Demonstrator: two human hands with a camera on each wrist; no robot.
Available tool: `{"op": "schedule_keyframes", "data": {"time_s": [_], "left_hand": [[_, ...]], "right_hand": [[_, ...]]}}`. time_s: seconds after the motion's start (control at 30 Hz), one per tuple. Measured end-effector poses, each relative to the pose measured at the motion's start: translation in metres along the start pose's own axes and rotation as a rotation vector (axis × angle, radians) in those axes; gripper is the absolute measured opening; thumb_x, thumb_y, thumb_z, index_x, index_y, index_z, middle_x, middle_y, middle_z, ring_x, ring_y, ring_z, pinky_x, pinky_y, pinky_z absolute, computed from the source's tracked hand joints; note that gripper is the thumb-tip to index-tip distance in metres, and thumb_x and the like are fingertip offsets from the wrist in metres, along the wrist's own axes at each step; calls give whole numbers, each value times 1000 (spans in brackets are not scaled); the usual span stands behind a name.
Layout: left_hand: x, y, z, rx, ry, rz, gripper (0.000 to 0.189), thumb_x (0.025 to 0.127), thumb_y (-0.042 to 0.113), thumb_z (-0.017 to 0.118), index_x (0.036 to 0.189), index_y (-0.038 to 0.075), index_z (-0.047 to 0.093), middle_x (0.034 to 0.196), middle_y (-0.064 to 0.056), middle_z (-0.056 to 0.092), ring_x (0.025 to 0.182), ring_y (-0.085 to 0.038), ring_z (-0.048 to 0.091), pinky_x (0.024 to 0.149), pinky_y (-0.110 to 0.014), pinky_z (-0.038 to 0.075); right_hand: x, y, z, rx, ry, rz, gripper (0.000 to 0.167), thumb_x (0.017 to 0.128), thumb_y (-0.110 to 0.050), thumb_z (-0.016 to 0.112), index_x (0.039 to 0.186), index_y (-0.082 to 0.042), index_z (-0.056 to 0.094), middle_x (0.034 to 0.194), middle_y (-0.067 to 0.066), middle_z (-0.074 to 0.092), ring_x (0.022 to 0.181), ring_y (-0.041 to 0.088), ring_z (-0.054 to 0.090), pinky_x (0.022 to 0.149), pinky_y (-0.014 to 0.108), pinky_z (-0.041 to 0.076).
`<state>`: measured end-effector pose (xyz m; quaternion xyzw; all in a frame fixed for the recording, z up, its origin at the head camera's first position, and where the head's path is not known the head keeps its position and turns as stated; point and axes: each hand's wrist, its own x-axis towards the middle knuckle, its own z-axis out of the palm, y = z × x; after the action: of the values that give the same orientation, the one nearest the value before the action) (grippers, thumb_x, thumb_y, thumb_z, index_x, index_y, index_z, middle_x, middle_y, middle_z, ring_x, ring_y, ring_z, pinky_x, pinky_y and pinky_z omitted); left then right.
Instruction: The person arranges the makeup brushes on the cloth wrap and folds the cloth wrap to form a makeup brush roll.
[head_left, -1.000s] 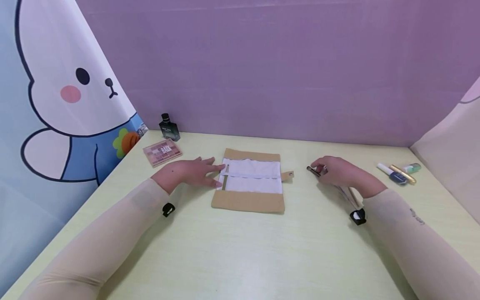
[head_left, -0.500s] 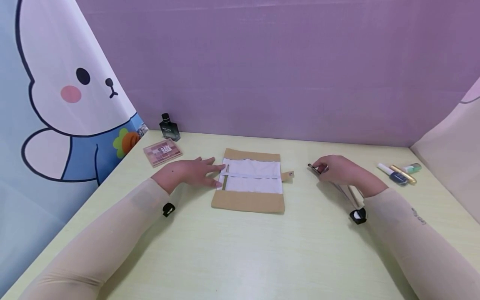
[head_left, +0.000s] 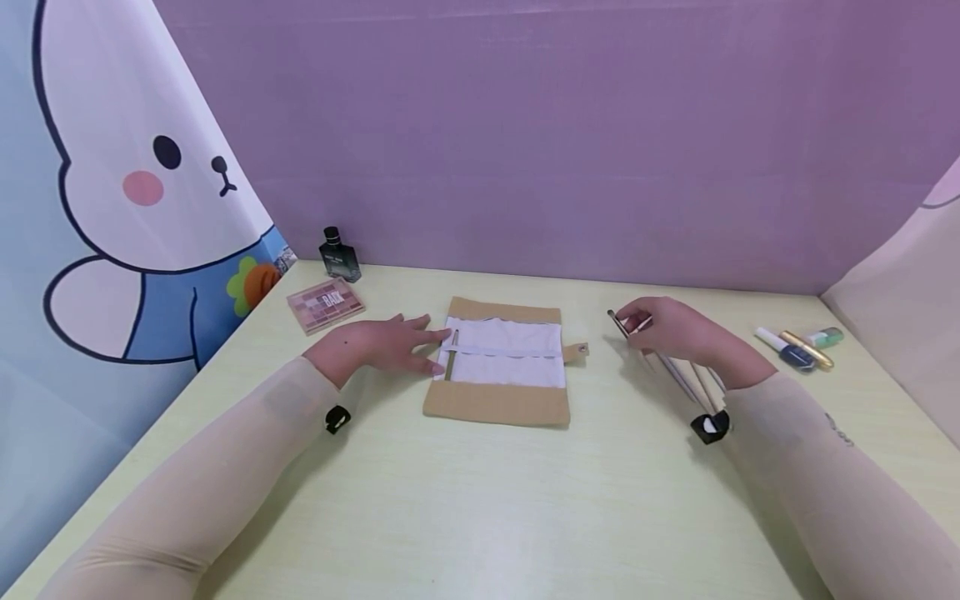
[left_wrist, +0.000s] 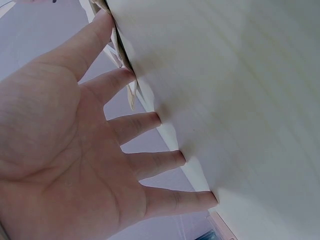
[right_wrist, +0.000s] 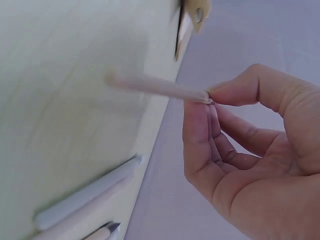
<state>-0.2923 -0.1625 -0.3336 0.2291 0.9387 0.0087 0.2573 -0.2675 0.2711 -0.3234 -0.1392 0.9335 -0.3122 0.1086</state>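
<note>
A tan fabric roll case [head_left: 497, 405] with a white pocketed lining lies unfolded on the table, one slim stick [head_left: 451, 365] tucked in at its left side. My left hand [head_left: 390, 343] is spread flat beside it, thumb and index fingertip on its left edge. To the right of the case, my right hand [head_left: 671, 332] pinches a slim makeup brush [right_wrist: 155, 86] between thumb and fingertips. Its pale handle points away from the fingers in the right wrist view. Below that hand lie several more slim brushes [head_left: 701, 385], one with a dark pointed tip [right_wrist: 113, 227].
At the back left stand a dark perfume bottle [head_left: 340, 255] and, before it, a pink eyeshadow palette [head_left: 325, 305]. Several small cosmetic tubes [head_left: 799, 347] lie at the right. A snap strap [head_left: 575, 352] sticks out from the case's right side. A purple cloth [head_left: 525, 142] hangs behind.
My right hand has risen slightly from the table with the makeup brush in its fingers, showing more of the brushes below. The left hand and the case have not moved.
</note>
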Motion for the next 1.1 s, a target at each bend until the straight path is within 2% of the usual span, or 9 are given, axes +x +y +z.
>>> {"op": "schedule_keyframes", "data": {"time_s": [0.23, 0.37, 0.5, 0.83, 1.1], "left_hand": [[-2, 1, -1, -4, -1, -1, 82, 104, 68, 52, 172, 37, 18, 183, -14, 5, 165, -56, 4, 127, -78, 21], [-2, 1, -1, -7, -2, -1, 81, 105, 68, 52, 172, 37, 18, 183, -14, 5, 165, -56, 4, 128, -78, 20], [-1, 1, -1, -1, -2, 3, 81, 105, 67, 52, 172, 37, 18, 183, -15, 5, 165, -56, 5, 128, -78, 19], [1, -1, 0, 7, 3, 8, 81, 105, 67, 52, 172, 37, 18, 183, -15, 5, 165, -56, 5, 127, -78, 20], [0, 0, 0, 19, 5, 16, 80, 106, 66, 51, 172, 35, 18, 182, -16, 5, 165, -57, 7, 128, -78, 21]], "right_hand": [[6, -13, 3, 123, 1, 24, 54, 95, -3, 61, 147, 10, 53, 122, 21, 63, 89, 13, 63, 79, 25, 59], [10, -22, 5, 188, -3, 32, 55, 96, -3, 61, 149, 9, 51, 125, 19, 61, 93, 13, 63, 83, 26, 61], [14, -31, 7, 246, -7, 36, 55, 98, -3, 62, 151, 7, 49, 130, 21, 59, 100, 15, 65, 87, 28, 64], [27, -59, 12, 397, -13, 39, 57, 97, 1, 63, 150, 7, 43, 130, 20, 55, 103, 20, 65, 89, 29, 65], [48, -78, 21, 564, 17, 59, 58, 96, 7, 65, 147, 5, 38, 122, 12, 51, 106, 23, 61, 93, 38, 66]]}}
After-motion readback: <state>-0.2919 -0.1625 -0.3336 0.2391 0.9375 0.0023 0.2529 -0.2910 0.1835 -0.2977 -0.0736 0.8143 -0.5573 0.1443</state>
